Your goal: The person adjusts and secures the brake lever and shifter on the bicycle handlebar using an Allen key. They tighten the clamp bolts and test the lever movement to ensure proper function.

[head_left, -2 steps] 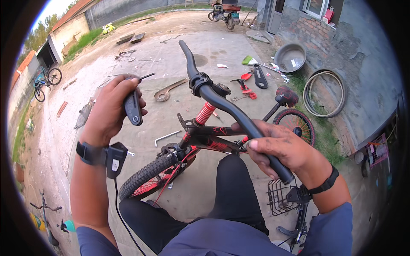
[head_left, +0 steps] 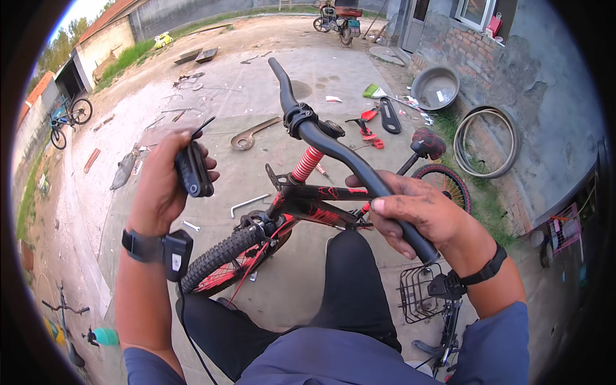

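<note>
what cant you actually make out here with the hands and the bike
- Head view: the black part in the left hand is half wrapped by the fingers, so its kind is unclear.
- The handlebar end is covered by the right hand.
- The front wheel is partly hidden behind the left wrist.
- Small tools on the concrete are too small to identify.

Bicycle centre, wrench behind, basin behind right, hose coil right

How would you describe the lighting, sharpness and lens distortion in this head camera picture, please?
Head view: soft, even daylight, no hard shadows or glare; strong fisheye bending, with a black rim around the circle. The right hand on the black handlebar and the left hand holding a small black part look sharp.
</note>
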